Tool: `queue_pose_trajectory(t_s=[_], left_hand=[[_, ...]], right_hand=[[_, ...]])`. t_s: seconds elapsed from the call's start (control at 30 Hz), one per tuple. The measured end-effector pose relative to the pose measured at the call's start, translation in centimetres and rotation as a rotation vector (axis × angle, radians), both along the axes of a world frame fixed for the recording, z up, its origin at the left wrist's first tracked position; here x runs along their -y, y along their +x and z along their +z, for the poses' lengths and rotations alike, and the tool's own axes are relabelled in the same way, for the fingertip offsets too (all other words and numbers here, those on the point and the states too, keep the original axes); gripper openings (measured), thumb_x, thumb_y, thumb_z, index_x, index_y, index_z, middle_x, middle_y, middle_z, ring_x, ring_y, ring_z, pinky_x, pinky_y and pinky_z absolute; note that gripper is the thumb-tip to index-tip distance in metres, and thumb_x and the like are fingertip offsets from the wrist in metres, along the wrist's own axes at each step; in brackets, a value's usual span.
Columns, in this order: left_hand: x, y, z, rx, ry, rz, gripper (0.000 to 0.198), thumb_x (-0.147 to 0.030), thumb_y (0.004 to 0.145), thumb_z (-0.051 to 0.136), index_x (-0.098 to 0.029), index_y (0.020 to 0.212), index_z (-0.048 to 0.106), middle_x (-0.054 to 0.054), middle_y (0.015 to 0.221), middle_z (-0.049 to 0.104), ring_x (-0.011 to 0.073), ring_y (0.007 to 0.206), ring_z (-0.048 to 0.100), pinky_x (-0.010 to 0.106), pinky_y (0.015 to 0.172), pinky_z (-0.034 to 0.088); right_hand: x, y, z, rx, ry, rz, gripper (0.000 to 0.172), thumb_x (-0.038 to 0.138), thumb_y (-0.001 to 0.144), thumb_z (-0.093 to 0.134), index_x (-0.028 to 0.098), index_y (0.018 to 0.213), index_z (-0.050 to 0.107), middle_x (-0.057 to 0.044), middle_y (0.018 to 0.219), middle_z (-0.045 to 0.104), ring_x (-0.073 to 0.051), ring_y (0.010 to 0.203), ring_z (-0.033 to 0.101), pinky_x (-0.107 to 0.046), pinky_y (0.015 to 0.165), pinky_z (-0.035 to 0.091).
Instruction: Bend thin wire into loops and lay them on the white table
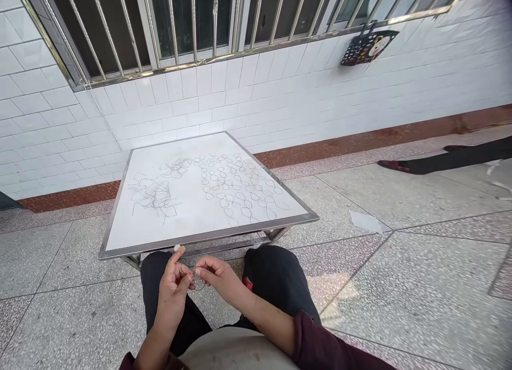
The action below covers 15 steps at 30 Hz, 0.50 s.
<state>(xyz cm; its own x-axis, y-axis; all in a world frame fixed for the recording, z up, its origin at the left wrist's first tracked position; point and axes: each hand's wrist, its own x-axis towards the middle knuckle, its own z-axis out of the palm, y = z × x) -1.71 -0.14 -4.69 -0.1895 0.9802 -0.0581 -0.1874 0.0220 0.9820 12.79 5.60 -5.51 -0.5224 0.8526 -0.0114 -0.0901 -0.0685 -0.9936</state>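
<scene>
Between my two hands, just short of the table's near edge, is a thin dark wire [199, 288] bent into loops. My left hand [175, 278] pinches one part of it between thumb and fingers, with its index finger stretched upward and something white at that fingertip. My right hand [211, 272] pinches the wire from the other side. On the white table [188, 228] lie rows of looped wire pieces [240, 186] at the right. Loose, angular wire pieces [154, 194] lie tangled at the left, with a smaller pile [176, 167] farther back.
Behind the table is a white tiled wall [280, 103] with a barred window [192, 29]. A dotted bag [368, 46] hangs from the bars. Another person's leg [452, 157] reaches in at the right. A white sheet [365, 221] lies on the floor.
</scene>
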Motion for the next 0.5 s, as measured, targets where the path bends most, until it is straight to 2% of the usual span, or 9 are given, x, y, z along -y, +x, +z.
queue_pose_trajectory(t_s=[0.2,0.33,0.4,0.5], left_hand=[[-1.0,-0.2,-0.3,-0.018,-0.003,-0.021,0.062,-0.036,0.083,0.072,-0.022,0.139,0.049,-0.002,0.075,0.06,0.0131,0.063,0.057,0.028,0.063,0.049],[-1.5,0.0,0.3,-0.014,-0.041,0.0,0.062,-0.032,0.081,0.073,-0.02,0.136,0.05,-0.003,0.073,0.059,0.0125,0.061,0.056,0.027,0.062,0.048],[-1.8,-0.1,0.8,-0.025,-0.035,0.02,0.058,-0.032,0.081,0.073,-0.02,0.134,0.052,-0.003,0.073,0.059,0.0122,0.06,0.056,0.027,0.062,0.048],[-2.8,-0.9,1.4,-0.026,-0.03,0.058,0.058,-0.032,0.079,0.074,-0.021,0.132,0.055,-0.002,0.076,0.06,0.0116,0.063,0.056,0.026,0.064,0.048]], right_hand=[[-0.4,0.2,-0.4,0.082,0.12,-0.071,0.029,0.046,0.086,0.063,0.02,0.074,0.06,0.002,0.068,0.054,-0.013,0.061,0.05,-0.026,0.059,0.042],[-0.6,0.4,-0.7,0.146,0.179,-0.069,0.026,0.044,0.089,0.06,0.021,0.077,0.063,0.001,0.071,0.055,-0.013,0.062,0.05,-0.028,0.062,0.044],[-0.8,0.6,-0.8,0.13,0.135,-0.059,0.026,0.046,0.093,0.054,0.022,0.091,0.065,0.0,0.074,0.057,-0.014,0.065,0.053,-0.029,0.063,0.047],[-1.2,0.8,-1.2,0.097,0.062,-0.066,0.033,0.048,0.096,0.048,0.023,0.115,0.059,-0.004,0.092,0.061,-0.017,0.079,0.059,-0.031,0.07,0.052]])
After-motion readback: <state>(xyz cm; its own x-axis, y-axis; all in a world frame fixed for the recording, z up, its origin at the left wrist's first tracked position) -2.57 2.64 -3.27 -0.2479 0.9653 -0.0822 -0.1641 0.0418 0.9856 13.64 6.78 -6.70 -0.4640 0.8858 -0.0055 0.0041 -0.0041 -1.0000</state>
